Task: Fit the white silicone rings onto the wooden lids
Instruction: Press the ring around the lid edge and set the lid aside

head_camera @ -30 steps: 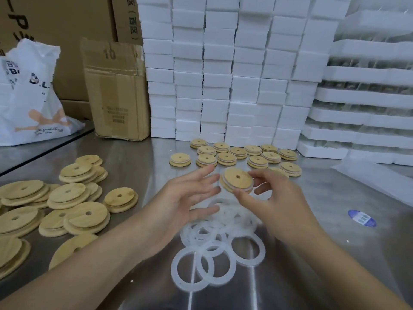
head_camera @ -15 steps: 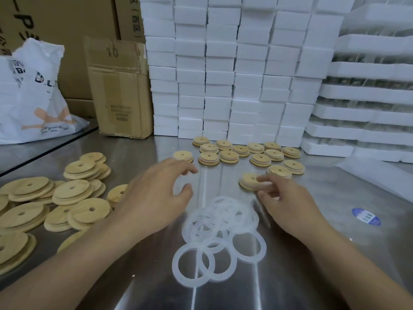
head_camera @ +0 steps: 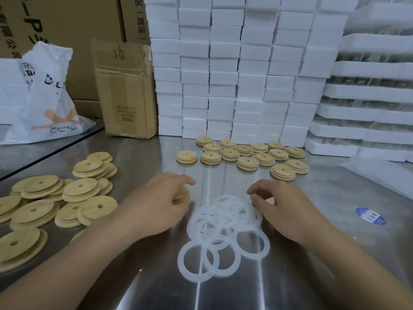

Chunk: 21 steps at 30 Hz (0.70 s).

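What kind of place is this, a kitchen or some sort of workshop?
Most likely a small factory's assembly and packing bench: a steel table with loose wooden lids and white silicone rings, stacked white foam blocks behind, and cardboard cartons at the back left.

Both forearms are coming in bare from the lower corners, angling toward each other. Left hand (head_camera: 161, 204) is lying palm down, fingers curling over a lid (head_camera: 182, 196) and gripping it. Right hand (head_camera: 290, 211) is arching palm down, fingers (head_camera: 257, 190) curling, tips touching the rings (head_camera: 223, 212); unclear whether it is pinching one. Hands are sitting apart.
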### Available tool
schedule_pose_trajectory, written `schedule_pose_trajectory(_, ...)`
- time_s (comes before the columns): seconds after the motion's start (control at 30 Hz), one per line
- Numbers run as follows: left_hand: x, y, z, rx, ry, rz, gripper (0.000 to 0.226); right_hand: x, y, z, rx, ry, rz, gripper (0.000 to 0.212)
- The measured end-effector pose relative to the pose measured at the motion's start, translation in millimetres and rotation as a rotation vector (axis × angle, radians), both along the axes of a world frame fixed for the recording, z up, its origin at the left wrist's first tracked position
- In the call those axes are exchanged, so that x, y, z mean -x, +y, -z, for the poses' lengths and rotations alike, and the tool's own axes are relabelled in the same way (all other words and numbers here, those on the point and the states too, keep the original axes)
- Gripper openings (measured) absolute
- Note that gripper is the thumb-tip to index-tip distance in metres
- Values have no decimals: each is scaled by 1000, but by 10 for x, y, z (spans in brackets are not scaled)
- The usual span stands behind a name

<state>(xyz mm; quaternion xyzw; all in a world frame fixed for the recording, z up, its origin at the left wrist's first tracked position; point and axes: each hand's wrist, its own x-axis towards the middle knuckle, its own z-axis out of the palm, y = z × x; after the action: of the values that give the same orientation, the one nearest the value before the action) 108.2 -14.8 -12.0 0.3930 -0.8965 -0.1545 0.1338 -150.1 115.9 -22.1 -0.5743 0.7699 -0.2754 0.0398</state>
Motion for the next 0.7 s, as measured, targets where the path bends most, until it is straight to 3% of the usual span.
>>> schedule_pose_trajectory(0.2,20,-18,74,70,-13,-46,38,-128,125,-246,-231,-31,-165,14)
schedule_pose_trajectory(0.27,42,-48,87,68,70,-74,35,-167,178,-303,-277,-23,-165,7)
schedule_pose_trajectory(0.33,80,-65,94,16,252,-97,35,-197,215,-334,-349,7,-128,22)
schedule_pose_trajectory(0.4,133,-51,86,-106,445,-109,42,-216,232,-350,-423,25,-107,25)
schedule_pose_trajectory(0.47,186,2,64,-318,571,-120,47,-202,236,-364,-457,2,-124,13)
schedule_pose_trajectory(0.57,245,94,66,-623,743,-100,31,-177,251,-401,-512,-31,-178,2)
schedule_pose_trajectory(0.7,278,152,71,-770,855,-24,41,-153,275,-441,-482,-102,-232,6)
